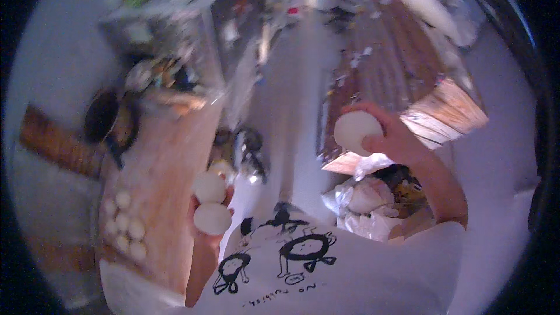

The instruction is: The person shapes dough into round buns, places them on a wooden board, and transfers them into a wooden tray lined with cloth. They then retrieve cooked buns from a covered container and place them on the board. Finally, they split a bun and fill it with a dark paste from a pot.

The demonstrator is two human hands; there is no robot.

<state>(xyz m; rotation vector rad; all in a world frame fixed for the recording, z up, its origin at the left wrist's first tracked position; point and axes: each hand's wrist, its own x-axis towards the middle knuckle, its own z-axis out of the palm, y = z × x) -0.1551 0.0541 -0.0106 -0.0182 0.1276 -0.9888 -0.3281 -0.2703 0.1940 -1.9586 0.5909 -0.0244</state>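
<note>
My left hand (204, 241) holds two smooth, round white pieces, the farther one (209, 187) just above the nearer one (212, 218). They look like dough balls, though blur leaves this uncertain. On the other side, the raised fingers of my right hand (388, 136) curl around another round white piece (355, 131), which hides part of them. Several similar white balls (124, 223) lie grouped on a wooden worktop (170, 148), left of my left hand.
A dark pan (101, 116) is at the worktop's left edge. Crumpled plastic bags (369, 197) and a dark opening lie below my right forearm. Wooden boards (446, 113) stand to the right. Blurred clutter (162, 72) lines the back left.
</note>
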